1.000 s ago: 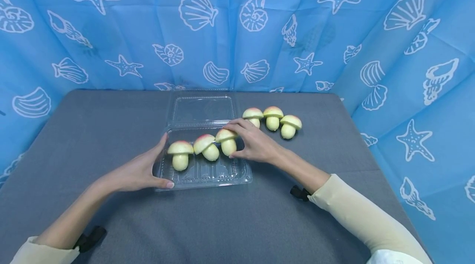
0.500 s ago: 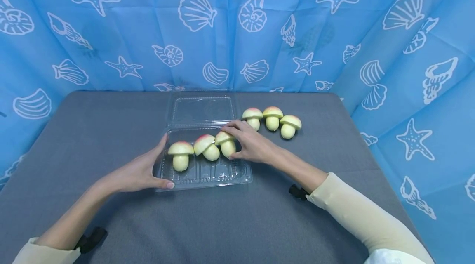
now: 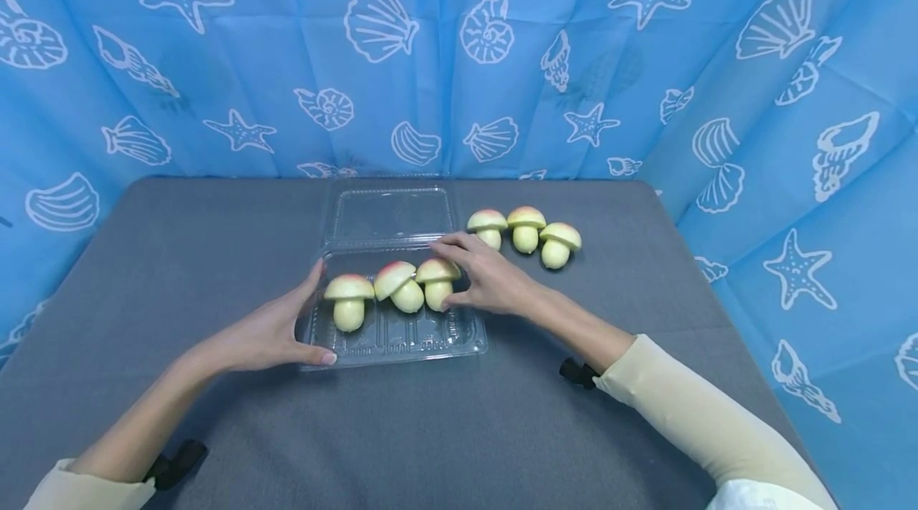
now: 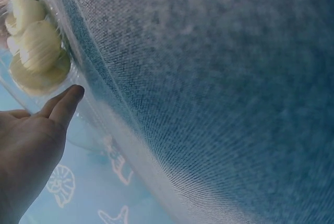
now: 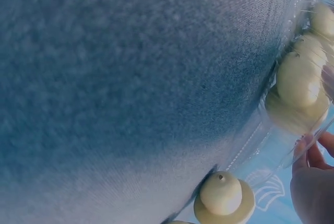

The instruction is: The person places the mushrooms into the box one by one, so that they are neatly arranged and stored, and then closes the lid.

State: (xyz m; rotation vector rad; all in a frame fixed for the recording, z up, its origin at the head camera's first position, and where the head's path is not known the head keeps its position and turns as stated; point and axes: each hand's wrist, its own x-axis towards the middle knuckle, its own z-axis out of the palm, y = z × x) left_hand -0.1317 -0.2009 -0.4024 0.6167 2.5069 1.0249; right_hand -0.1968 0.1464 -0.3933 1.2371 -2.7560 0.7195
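Observation:
A clear plastic clamshell box [image 3: 402,351] lies on the table with its lid [image 3: 393,211] folded back. In its tray are three mushroom-shaped pieces with pale yellow stems and reddish caps: a left one [image 3: 349,303], a tilted middle one [image 3: 399,285] and a right one [image 3: 438,284]. My left hand [image 3: 268,331] spans the tray's left side, thumb at the front corner and fingers further back, touching the rim. Over the tray's right edge, my right hand [image 3: 491,275] has its thumb and fingers spread beside the right mushroom; the right wrist view shows the fingertips [image 5: 301,148] near the rim.
Three more mushroom pieces stand in a row right of the box: a near-hand one [image 3: 488,225], a middle one [image 3: 527,228] and a right one [image 3: 559,245]. Grey cloth [image 3: 402,438] covers the table. A blue seashell curtain [image 3: 445,56] hangs behind and along the right.
The right mushroom in the tray has shifted slightly down and turned more upright, its cap now showing clear of my right fingers. My left hand and the box have stayed put.

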